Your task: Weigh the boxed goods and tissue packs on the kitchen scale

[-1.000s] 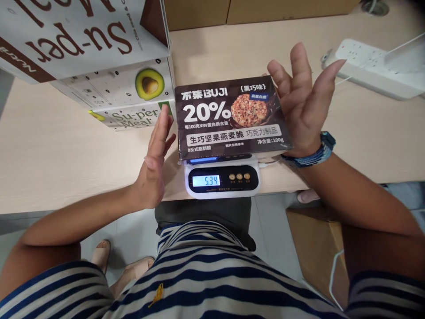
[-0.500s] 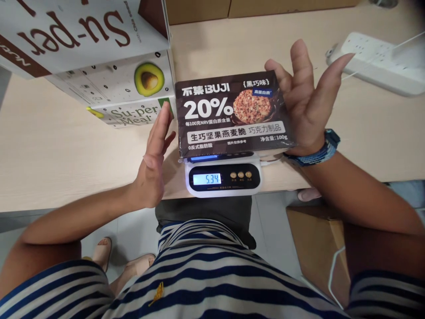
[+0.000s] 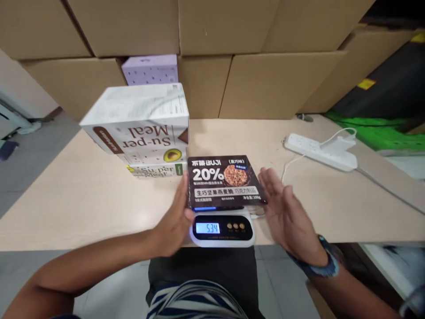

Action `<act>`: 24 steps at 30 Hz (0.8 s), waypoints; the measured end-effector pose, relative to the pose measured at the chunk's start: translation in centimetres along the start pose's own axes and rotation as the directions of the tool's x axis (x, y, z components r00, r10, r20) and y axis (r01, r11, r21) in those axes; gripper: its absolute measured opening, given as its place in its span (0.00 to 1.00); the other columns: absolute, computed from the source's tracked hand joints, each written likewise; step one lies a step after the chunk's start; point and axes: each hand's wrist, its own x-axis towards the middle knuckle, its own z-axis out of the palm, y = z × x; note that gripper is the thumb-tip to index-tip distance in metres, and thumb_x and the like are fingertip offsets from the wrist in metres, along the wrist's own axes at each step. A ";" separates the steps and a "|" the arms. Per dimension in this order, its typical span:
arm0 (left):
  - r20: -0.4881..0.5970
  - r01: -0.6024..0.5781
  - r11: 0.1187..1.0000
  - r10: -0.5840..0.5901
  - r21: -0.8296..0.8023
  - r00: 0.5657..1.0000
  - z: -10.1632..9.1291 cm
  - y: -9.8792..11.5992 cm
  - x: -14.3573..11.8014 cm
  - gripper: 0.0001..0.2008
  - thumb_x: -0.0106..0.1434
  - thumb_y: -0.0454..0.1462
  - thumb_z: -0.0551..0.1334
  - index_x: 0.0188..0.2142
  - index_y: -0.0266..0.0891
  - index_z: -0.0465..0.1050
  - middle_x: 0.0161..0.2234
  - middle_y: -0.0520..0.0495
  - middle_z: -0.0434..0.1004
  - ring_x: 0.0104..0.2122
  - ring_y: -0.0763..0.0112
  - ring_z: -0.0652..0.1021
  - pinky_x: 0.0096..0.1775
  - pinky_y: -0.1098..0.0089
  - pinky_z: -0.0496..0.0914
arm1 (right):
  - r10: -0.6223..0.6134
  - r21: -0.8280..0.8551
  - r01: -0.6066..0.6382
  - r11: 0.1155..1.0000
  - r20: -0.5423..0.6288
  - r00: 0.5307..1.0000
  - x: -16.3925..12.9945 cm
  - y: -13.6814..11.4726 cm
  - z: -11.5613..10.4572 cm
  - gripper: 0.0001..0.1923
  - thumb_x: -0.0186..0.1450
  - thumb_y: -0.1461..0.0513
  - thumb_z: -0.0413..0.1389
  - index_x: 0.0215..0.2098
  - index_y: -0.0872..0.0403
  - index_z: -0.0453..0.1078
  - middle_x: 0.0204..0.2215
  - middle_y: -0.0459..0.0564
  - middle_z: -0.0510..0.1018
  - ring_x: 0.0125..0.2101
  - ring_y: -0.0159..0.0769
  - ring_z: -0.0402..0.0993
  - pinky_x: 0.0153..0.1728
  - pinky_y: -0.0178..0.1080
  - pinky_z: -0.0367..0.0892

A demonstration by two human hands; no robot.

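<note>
A dark brown chocolate oat crisp box [image 3: 212, 177] lies face up on a white digital scale [image 3: 245, 241], whose lit display [image 3: 207, 228] reads 5.34. Its platform is mostly hidden under the box. My left hand [image 3: 174, 223] stands along the box's left side, fingers stretched out; I cannot tell whether it touches. On the right, my right hand [image 3: 288, 219] is held flat with its fingers straight and the palm toward the box. A woven blue band circles that wrist. Neither hand grips the box.
White Su-per Meal boxes [image 3: 146, 119] are stacked just left of the scale. A white power strip [image 3: 318, 153] with cables lies on the right of the wooden table [image 3: 89, 204]. Cardboard cartons [image 3: 282, 84] and a purple box [image 3: 152, 71] line the back.
The camera view has lifted and pulled back, showing the cartons behind. My right hand's spread fingers have come together and straightened. The display reading is unchanged.
</note>
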 end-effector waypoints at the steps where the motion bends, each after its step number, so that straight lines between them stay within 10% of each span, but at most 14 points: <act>1: 0.024 -0.027 1.000 0.027 0.011 0.999 0.3 0.4 0.1 0.44 0.77 0.60 0.50 0.80 0.60 0.22 0.84 0.54 0.25 0.82 0.47 0.33 0.80 0.37 0.35 | 0.012 0.008 -0.012 1.000 0.053 0.999 -1.2 0.3 0.1 0.38 0.75 0.38 0.35 0.81 0.29 0.44 0.82 0.33 0.49 0.82 0.44 0.45 0.81 0.62 0.49; 7: 0.156 -0.326 0.924 0.298 0.199 0.942 -0.7 6.4 3.1 0.61 0.72 0.57 0.64 0.77 0.58 0.09 0.79 0.59 0.05 0.80 0.39 0.27 0.80 0.36 0.37 | -0.223 0.019 0.223 0.975 0.032 0.974 -3.6 -2.6 -1.3 0.42 0.70 0.32 0.40 0.79 0.25 0.49 0.80 0.35 0.55 0.80 0.56 0.51 0.79 0.68 0.54; 13: -0.199 -0.306 0.810 0.451 0.500 0.870 -8.1 14.1 7.1 0.43 0.76 0.60 0.54 0.81 0.59 0.34 0.84 0.54 0.37 0.81 0.35 0.43 0.79 0.33 0.44 | -0.536 -0.009 0.553 0.833 0.232 0.812 3.9 -15.1 4.2 0.45 0.68 0.33 0.53 0.79 0.30 0.51 0.80 0.36 0.58 0.81 0.49 0.50 0.80 0.60 0.57; 18: -0.383 0.026 0.801 0.257 0.598 0.887 -15.8 12.6 7.4 0.47 0.71 0.69 0.53 0.79 0.48 0.52 0.77 0.41 0.63 0.77 0.34 0.62 0.77 0.33 0.52 | -0.583 0.063 0.613 0.788 0.396 0.709 11.1 -17.4 11.1 0.42 0.70 0.33 0.53 0.74 0.41 0.63 0.74 0.46 0.70 0.76 0.48 0.62 0.78 0.56 0.61; 24: -0.291 0.108 0.682 0.160 0.723 0.943 -20.0 10.3 7.1 0.49 0.71 0.70 0.50 0.79 0.45 0.53 0.77 0.37 0.62 0.76 0.35 0.65 0.76 0.30 0.52 | -0.629 -0.019 0.670 0.742 0.324 0.706 14.7 -15.1 14.4 0.47 0.67 0.30 0.54 0.74 0.45 0.62 0.72 0.54 0.72 0.72 0.49 0.69 0.78 0.55 0.60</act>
